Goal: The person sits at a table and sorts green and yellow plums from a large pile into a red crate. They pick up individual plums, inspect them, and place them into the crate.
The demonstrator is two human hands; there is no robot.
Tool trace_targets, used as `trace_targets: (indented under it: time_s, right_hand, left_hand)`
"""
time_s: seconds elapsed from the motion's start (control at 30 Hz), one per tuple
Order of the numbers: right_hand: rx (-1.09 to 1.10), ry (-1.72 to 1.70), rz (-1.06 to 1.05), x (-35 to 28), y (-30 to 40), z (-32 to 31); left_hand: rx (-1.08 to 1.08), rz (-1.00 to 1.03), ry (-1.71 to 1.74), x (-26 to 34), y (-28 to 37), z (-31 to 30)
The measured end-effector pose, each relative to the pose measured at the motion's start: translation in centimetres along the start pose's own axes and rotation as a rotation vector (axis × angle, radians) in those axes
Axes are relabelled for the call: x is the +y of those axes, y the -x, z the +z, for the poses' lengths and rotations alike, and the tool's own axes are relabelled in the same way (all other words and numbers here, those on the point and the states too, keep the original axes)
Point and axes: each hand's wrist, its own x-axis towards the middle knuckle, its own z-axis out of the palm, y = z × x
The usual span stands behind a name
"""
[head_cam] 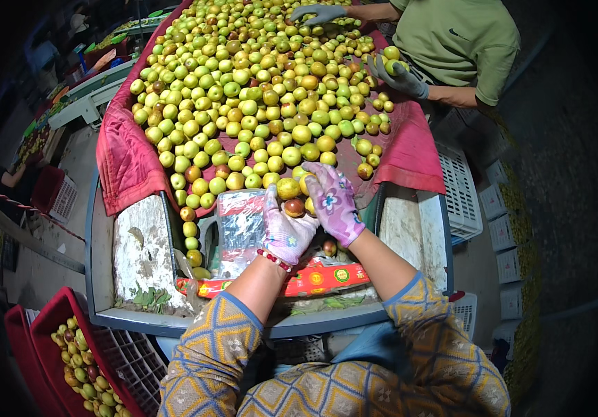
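Note:
My left hand (293, 232), in a patterned glove with a beaded bracelet at the wrist, is turned palm up. It cups several jujubes, among them a yellow jujube (288, 188) and a brown jujube (294, 208). From the right, my right hand (333, 204), in a purple flowered glove, curls its fingers over the same small group. Both hands are at the near edge of a wide heap of green and yellow jujubes (249, 107) on a red cloth (127, 156). Beside my left hand lies a clear plastic-wrapped package (240, 219). A red printed strip (325, 280) lies beneath my forearms.
A co-worker's gloved hand (320, 13) rests on the heap; their other gloved hand (400, 79) holds jujubes. A metal rim (330, 322) borders the sorting table. A red-lined crate (72, 354) with jujubes stands lower left. White crates (458, 193) stand at right.

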Motion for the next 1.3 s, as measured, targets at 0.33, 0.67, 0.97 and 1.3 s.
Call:
trace_targets:
  time_s: [0.33,0.67,0.97,1.3]
  right_hand:
    - [-0.221,0.488,-0.051,13.2,-11.0,-1.6]
    - [-0.332,0.298,0.174,9.9,-10.3,-2.0]
    - [-0.087,-0.307,-0.064,0.5,1.2,-3.0]
    - [-0.33,-0.918,-0.165,-4.4,4.1,-1.9]
  left_hand:
    - [-0.077,-0.032,-0.167,-0.5,0.0,0.4]
    - [-0.18,-0.008,-0.143,0.6,0.4,0.3]
    - [-0.157,0.048,-0.104,1.0,0.1,0.5]
    - [-0.35,0.178,-0.081,4.9,9.5,2.5]
